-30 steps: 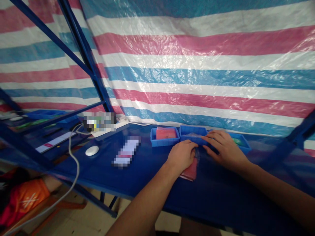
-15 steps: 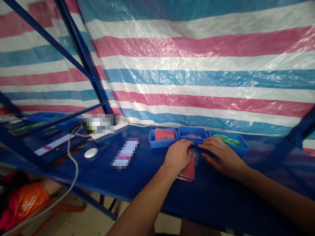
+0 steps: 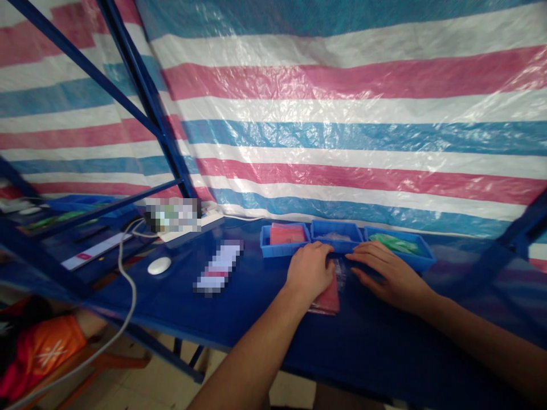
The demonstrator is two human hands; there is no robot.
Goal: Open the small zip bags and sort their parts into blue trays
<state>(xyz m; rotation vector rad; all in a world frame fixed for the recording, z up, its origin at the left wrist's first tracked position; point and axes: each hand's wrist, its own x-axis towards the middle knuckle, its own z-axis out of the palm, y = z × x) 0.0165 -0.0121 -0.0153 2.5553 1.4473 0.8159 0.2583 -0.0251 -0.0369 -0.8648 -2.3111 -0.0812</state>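
A red packet (image 3: pixel 327 300) lies on the blue table, partly covered by my left hand (image 3: pixel 311 266). That hand rests over its upper part with fingers stretched to the right and the thumb apart from them. Clear crinkled plastic (image 3: pixel 340 274) shows just right of the packet, between my hands; whether it wraps the packet I cannot tell. My right hand (image 3: pixel 380 272) hovers or rests low in front of the right blue bin, fingers spread and nothing visible in them.
Along the back stand three blue bins: one with red packets (image 3: pixel 287 233), one with clear plastic (image 3: pixel 334 236), one with green packets (image 3: pixel 395 244). Leftward are a blurred-out phone (image 3: pixel 219 267), a white round object (image 3: pixel 159 266), a power strip (image 3: pixel 179 232) and a hanging cable (image 3: pixel 128 285). A person's orange clothing (image 3: pixel 55 344) shows lower left.
My right hand has shifted very slightly to the right, away from my left hand. My left hand stays over the red packet. The view has hardly moved.
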